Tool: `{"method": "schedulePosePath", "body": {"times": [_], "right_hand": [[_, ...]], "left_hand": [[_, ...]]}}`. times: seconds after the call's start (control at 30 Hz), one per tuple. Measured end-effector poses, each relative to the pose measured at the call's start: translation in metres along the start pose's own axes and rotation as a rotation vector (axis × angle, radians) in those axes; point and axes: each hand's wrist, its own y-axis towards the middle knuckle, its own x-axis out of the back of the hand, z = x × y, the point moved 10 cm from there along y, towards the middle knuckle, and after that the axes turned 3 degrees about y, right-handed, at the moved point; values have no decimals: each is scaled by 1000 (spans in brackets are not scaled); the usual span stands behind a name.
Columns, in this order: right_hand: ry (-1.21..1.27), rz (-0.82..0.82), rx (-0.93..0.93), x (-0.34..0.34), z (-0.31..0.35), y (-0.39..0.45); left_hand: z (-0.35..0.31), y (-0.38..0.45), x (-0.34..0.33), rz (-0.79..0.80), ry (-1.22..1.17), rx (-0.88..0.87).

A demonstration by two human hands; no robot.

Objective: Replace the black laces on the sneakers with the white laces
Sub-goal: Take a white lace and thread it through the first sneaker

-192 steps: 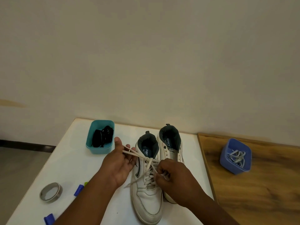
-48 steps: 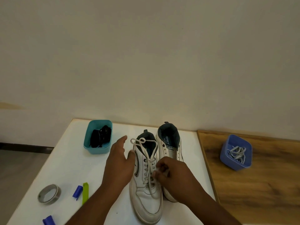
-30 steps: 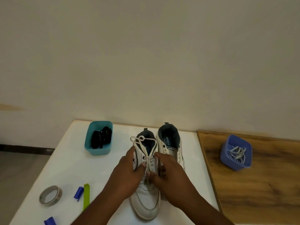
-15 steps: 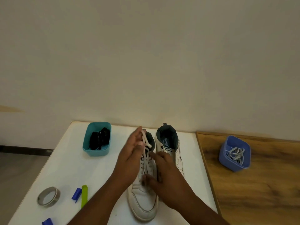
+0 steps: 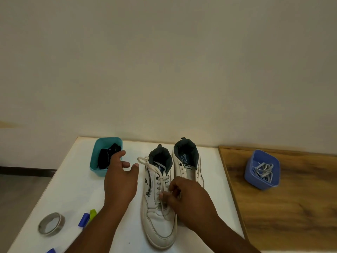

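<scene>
Head cam: the left hand (image 5: 120,181) has let go and now hovers spread just left of the laced sneaker (image 5: 160,207), while the right hand (image 5: 187,199) pinches the white lace (image 5: 160,177) mid-tongue. First shoe looks about done; the second sneaker (image 5: 187,165), reading "sparx", sits beyond those fingertips, unlaced.

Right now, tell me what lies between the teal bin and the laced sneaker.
In the head view, only the open left hand over bare white table lies between the teal bin and the laced sneaker.
</scene>
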Motion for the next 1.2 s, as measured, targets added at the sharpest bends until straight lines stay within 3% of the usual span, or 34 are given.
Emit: {"method": "schedulePosePath", "body": {"times": [0.17, 0.33, 0.43, 0.53, 0.63, 0.83, 1.2], "right_hand": [[-30, 21, 2, 1, 1, 3], [60, 1, -5, 7, -3, 3], [109, 49, 24, -2, 3, -1], [144, 18, 9, 2, 0, -1], [183, 10, -4, 5, -4, -2], [248, 38, 60, -7, 8, -2], [297, 87, 97, -20, 12, 0]], "left_hand": [[-12, -8, -7, 43, 77, -69], [-27, -29, -40, 348, 58, -253], [-41, -35, -37, 334, 14, -358], [-25, -22, -19, 191, 76, -234], [1, -24, -29, 309, 188, -86], [-1, -42, -51, 456, 224, -156], [-2, -38, -46, 393, 243, -200]]}}
